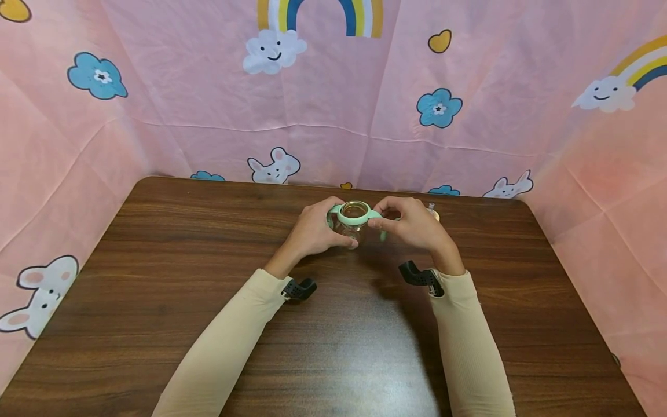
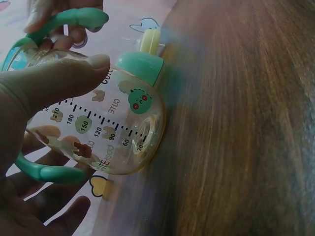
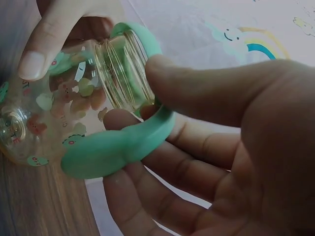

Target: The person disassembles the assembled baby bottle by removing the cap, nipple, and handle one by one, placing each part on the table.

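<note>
A clear baby bottle (image 2: 123, 123) with a printed measuring scale and small cartoon figures stands between the hands near the table's far side. Its threaded neck shows bare in the right wrist view. Around the neck's mouth sits a mint-green handle ring (image 1: 354, 220) with two curved side handles. My left hand (image 1: 314, 230) grips the bottle's body, thumb across the near side and fingers behind, partly hidden by the glassy wall. With thumb and fingers, my right hand (image 1: 415, 225) pinches the ring at the root of its right handle (image 3: 98, 153).
Beyond the bottle in the left wrist view stands a green bottle top (image 2: 141, 68) with a yellow spout (image 2: 150, 42); the right hand mostly covers it in the head view. The brown wooden table (image 1: 208, 278) ends at a pink cartoon-print cloth (image 1: 333, 104).
</note>
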The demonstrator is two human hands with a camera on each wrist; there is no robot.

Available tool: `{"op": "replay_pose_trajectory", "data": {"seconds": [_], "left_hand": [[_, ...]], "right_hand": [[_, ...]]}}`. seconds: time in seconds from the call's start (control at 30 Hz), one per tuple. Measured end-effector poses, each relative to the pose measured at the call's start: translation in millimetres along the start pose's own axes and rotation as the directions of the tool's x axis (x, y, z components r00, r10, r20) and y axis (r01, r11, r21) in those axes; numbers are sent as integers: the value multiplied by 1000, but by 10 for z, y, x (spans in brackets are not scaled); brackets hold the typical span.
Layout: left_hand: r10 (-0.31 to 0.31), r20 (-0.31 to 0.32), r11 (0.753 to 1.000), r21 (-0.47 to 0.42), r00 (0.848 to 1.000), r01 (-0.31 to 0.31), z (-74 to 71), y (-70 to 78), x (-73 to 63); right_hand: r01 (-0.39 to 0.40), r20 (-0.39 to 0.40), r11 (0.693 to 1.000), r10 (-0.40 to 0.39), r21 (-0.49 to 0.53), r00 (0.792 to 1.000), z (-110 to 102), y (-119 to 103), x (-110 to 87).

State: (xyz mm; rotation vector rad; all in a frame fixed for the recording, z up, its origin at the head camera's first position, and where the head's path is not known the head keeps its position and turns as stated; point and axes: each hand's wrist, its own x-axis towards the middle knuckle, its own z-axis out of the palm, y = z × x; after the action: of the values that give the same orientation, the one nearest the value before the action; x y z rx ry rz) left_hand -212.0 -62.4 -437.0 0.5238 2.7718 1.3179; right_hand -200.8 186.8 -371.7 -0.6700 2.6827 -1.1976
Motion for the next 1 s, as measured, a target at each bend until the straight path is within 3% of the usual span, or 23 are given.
{"op": "replay_pose_trajectory", "data": {"seconds": [0.57, 1.0], "left_hand": [[-42, 3, 997, -62, 999, 43, 15, 2, -18], [-51, 2, 995, -80, 999, 51, 25, 1, -11]], "right_hand": [[45, -32, 999, -44, 20, 999, -17, -26, -30], [5, -60, 999, -2, 48, 998, -133, -40, -90]]}}
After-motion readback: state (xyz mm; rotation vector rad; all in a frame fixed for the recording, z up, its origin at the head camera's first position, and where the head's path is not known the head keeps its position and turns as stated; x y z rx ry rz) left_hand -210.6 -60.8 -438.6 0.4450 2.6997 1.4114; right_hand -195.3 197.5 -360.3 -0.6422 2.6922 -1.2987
